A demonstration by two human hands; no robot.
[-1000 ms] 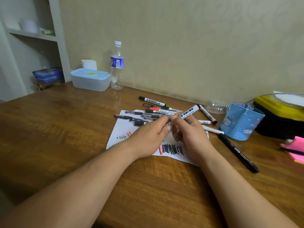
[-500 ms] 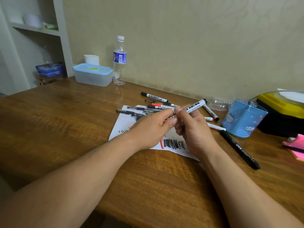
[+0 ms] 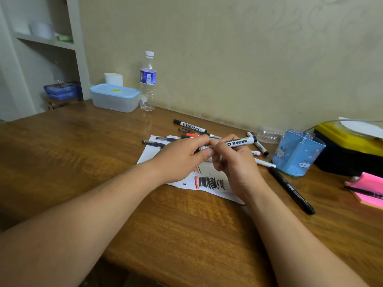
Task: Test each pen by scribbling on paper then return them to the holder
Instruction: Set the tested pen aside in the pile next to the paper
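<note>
**A:** Where is the pen being tested?

**B:** The white marker (image 3: pixel 238 141) is held level above the paper (image 3: pixel 149 153), to the left of the holder (image 3: pixel 298 154). The right hand (image 3: pixel 236 164) is curled round its barrel. The left hand (image 3: pixel 182 160) pinches the other end, probably the cap, though the fingers hide it.

**A:** How will it handle?

**B:** Light, stiff and smooth, I'd judge, being plastic. It's best gripped mid-barrel with the cap pulled straight off, since a loose pinch could slip.

**A:** What lies around the holder?

**B:** A long black pen (image 3: pixel 292 189) lies on the desk (image 3: pixel 83 152) just left of the holder, its tip near the base. A white pen (image 3: pixel 264 162) ends close beside it. More pens (image 3: pixel 189 126) are heaped farther left, at the paper's far edge. A yellow-lidded box (image 3: pixel 348 141) sits close on the holder's right, with pink notes (image 3: pixel 369 187) nearer the person. The path to the holder's divided mouth looks open from above, so the marker should be lifted over the black pen, not swept across it.
</note>
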